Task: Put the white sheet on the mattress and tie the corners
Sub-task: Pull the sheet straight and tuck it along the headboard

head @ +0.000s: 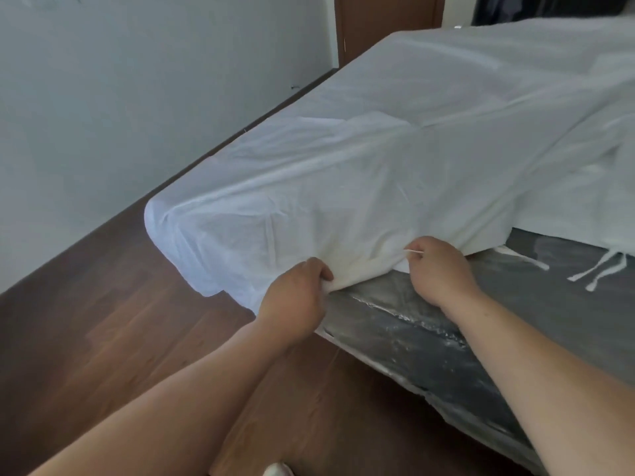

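Both forearms reach forward from the bottom of the view toward the near edge of the mattress (446, 334). The left hand (292, 297) is turned with its back up, and its fingers are curled tightly around a bunch of the white sheet (343, 159) at the lower edge. The right hand (439, 269) is a little higher and further right, also with its back to the camera; its fingers are closed on the sheet's edge, and a thin white strip shows at the thumb (if it is a tie or only a fold, I cannot tell).

The fingertips of both hands are hidden in the cloth, so the exact way they pinch is not visible. The right part of the bed is cut off by the frame. A pale object at the bottom edge is too small to recognise.

The sheet covers the top of the mattress and hangs over the left near corner, down to the wooden floor (86, 321). Between the hands, the edge is lifted and gathered. To the right of the right hand the grey, shiny side of the mattress is bare, and white ties (598, 273) hang there from the sheet.
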Tool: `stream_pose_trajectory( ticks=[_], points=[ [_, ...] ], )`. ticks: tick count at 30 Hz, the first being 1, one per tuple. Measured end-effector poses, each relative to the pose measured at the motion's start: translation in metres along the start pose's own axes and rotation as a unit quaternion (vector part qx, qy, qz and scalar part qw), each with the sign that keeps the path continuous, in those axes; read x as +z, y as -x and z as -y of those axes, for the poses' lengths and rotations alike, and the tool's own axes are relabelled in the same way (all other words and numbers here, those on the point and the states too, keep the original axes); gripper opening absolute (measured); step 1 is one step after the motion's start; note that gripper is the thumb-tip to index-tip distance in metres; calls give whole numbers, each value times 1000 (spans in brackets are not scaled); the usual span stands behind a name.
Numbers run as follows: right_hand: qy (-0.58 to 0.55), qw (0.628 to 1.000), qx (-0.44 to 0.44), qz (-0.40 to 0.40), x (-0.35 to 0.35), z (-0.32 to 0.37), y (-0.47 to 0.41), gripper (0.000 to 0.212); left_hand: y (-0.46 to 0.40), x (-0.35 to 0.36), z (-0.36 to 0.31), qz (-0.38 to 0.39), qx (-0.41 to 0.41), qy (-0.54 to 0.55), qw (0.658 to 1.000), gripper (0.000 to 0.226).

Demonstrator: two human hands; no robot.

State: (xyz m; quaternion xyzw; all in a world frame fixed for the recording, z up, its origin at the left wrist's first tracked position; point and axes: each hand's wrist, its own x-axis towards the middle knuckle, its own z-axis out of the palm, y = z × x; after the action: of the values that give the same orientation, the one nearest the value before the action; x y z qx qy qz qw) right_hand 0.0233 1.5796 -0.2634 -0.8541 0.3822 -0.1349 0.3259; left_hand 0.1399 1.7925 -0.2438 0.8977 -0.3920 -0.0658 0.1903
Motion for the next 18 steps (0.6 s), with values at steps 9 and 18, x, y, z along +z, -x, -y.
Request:
stream_pose_trajectory(
  ticks=[9, 18],
  points=[
    [-94, 994, -5, -49, -10, -2, 85, 28, 50, 8, -6, -3, -12, 130, 991, 20],
    [-265, 945, -52, -184, -36, 57, 123, 36, 39, -52, -4, -3, 84, 31, 996, 17]
  ],
)
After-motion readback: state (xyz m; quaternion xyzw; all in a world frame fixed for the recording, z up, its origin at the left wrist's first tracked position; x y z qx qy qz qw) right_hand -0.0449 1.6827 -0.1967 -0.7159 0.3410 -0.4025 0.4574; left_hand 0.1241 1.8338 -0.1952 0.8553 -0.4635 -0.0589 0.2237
